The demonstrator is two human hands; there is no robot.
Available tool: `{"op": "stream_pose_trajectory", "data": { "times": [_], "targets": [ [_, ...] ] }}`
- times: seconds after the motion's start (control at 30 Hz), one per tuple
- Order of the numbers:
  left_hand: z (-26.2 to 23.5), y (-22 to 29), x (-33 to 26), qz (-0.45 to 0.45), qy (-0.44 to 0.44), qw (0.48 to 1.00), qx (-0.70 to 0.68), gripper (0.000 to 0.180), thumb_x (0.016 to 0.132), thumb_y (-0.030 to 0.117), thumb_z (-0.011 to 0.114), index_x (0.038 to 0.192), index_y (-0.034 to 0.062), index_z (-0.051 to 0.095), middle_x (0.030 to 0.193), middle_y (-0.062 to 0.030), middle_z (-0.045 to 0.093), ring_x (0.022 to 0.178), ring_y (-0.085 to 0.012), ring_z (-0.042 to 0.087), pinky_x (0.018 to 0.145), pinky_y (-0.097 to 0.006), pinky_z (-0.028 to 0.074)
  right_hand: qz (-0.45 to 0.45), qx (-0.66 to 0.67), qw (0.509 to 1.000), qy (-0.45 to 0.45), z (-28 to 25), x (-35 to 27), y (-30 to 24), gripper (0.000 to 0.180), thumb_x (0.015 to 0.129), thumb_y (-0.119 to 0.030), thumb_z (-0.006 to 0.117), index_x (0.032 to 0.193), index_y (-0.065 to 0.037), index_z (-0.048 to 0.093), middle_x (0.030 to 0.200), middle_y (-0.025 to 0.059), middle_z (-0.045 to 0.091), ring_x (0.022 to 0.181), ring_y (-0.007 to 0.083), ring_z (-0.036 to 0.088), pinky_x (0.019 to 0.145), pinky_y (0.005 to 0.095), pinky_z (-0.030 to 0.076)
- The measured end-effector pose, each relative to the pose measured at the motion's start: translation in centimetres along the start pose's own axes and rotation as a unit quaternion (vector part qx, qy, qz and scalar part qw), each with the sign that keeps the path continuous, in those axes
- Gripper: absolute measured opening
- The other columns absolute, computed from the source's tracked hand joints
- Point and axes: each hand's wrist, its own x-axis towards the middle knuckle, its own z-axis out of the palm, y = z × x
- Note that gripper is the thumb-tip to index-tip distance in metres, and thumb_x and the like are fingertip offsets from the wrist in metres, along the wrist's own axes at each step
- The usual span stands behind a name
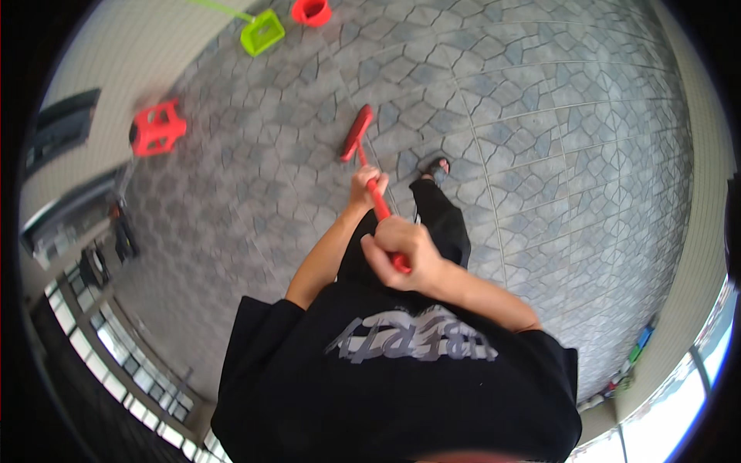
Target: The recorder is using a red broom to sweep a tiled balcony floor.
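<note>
Both of my hands are wrapped round the red handle of a broom [356, 137]. My left hand [369, 187] is closed lower on the handle, nearer the head. Higher up, close to my body, my right hand [405, 251] grips near the end of the handle, whose red tip shows below the fingers. The long, narrow red head is down at the stone-patterned floor [540, 147], ahead and slightly left of me; its bristles cannot be made out. One of my feet [438, 170], in a dark sandal, stands right of the broom.
A red plastic stool [159, 127] stands by the wall at left. Far ahead on the left are a lime-green long-handled dustpan [262, 32] and a red bucket [312, 11]. A light wall [644, 370] bounds the right side, with several small coloured things at its foot.
</note>
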Motion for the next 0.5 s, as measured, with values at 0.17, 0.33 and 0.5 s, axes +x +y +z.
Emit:
{"op": "stream_pose_trajectory", "data": {
  "times": [0.17,0.33,0.5],
  "targets": [
    [0.8,7.5,-1.8,-0.001,0.010,1.000,0.004,0.043,0.083,0.009,0.071,0.054,0.0058,0.040,0.053,-0.0141,0.048,0.051,-0.0371,0.051,0.054,-0.046,0.039,-0.086,0.071,0.985,-0.132,-5.7,-0.4,-3.3,0.037,0.079,0.006,0.071,0.058,-0.006,0.044,0.057,0.0062,0.045,0.050,0.0280,0.045,0.053,0.0401,0.036],
    [-2.0,7.0,-6.7,0.024,0.116,0.982,0.148,0.041,0.080,0.007,0.071,0.052,0.0118,0.042,0.050,-0.0082,0.051,0.048,-0.0319,0.054,0.052,-0.044,0.039,-0.118,0.140,0.963,-0.197,-4.5,-1.3,-3.3,0.037,0.077,0.006,0.071,0.059,-0.007,0.042,0.056,0.0060,0.044,0.050,0.0287,0.044,0.052,0.0412,0.034],
    [-2.2,-1.9,-13.5,-0.259,0.165,0.941,0.140,0.038,0.086,0.025,0.077,0.061,0.0083,0.054,0.065,-0.0121,0.061,0.065,-0.0363,0.063,0.060,-0.047,0.047,-0.067,0.114,0.964,-0.230,1.1,-5.2,9.0,0.033,0.087,0.006,0.064,0.064,0.000,0.041,0.061,0.0127,0.044,0.053,0.0305,0.042,0.052,0.0401,0.034]
  ]
}}
